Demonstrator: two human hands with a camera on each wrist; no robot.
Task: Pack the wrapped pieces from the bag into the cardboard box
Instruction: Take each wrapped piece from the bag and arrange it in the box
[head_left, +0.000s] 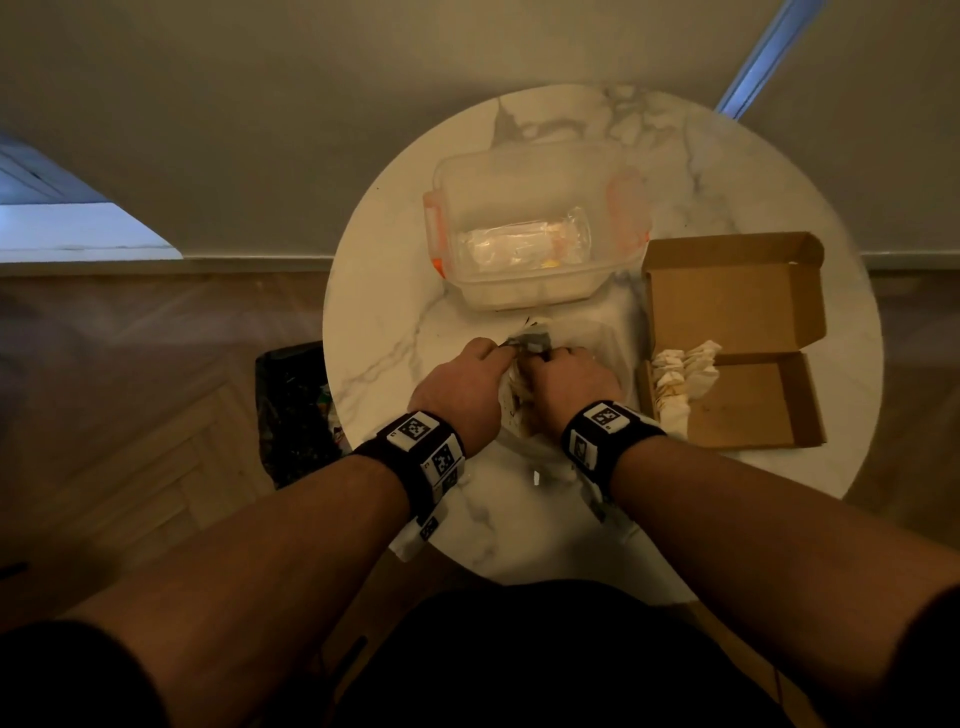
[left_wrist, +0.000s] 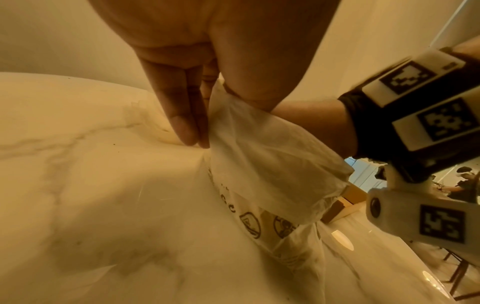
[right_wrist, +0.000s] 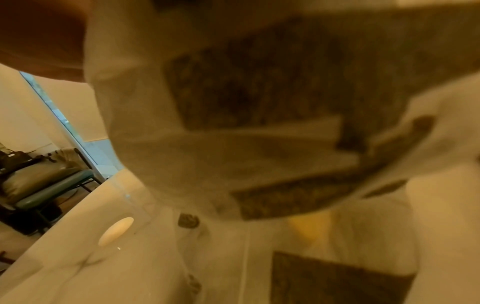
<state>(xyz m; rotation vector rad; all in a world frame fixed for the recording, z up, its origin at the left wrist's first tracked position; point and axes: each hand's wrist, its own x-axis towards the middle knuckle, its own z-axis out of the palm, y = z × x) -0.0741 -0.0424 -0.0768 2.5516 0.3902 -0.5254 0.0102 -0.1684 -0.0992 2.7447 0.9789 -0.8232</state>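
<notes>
A thin translucent plastic bag (head_left: 519, 387) with printed black symbols lies in the middle of the round marble table (head_left: 395, 312). My left hand (head_left: 493, 351) pinches its left edge; in the left wrist view the bag (left_wrist: 272, 164) hangs between thumb and straight fingers (left_wrist: 187, 123) that point down at the table. My right hand (head_left: 540, 358) grips the bag's top from the right. The right wrist view is filled by the blurred bag (right_wrist: 233, 144). The open cardboard box (head_left: 753, 410) sits to the right, with white wrapped pieces (head_left: 680, 379) at its left end.
A clear plastic container (head_left: 524, 291) with orange latches stands behind the hands and holds some clear packets. A dark bag (head_left: 296, 410) sits on the wooden floor left of the table. The cardboard box's lid (head_left: 732, 296) lies folded back, near the table's right edge.
</notes>
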